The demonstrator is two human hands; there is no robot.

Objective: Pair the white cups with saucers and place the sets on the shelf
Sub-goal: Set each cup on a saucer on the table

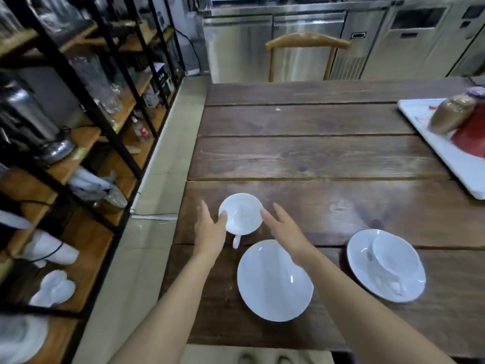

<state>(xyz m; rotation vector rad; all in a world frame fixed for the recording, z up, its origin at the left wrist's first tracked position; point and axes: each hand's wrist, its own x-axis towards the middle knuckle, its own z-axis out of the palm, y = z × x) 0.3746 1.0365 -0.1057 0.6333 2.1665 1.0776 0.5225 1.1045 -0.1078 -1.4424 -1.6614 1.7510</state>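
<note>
Left hand: fingers spread and extended, thumb tip touching the left rim of the white cup; nothing enclosed in the palm.

Right hand: open, fingers loosely extended, fingertips at the cup's right rim; whether they actually touch it cannot be told. Nothing gripped.

White cup: upright, mouth up, empty, standing directly on the wooden table between the two hands; its handle points toward the person.

Empty saucer: white, flat on the table just on the near side of the cup, close to the handle but apart from it; partly crossed by the right forearm.

Second saucer: to the right of the cup, well apart from it, on the near part of the table, beyond the right forearm. A second white cup sits on it, blurred; whether it stands upright or leans cannot be told.

White tray: far right of the cup, at the table's right edge, bearing a brown jar and a red object, cut off by the frame.

Shelf unit: left of the cup, across a strip of tiled floor; black metal frame, wooden boards, holding glassware, metal vessels and some white dishware.

Wooden chair: beyond the cup, at the table's far edge.
</note>
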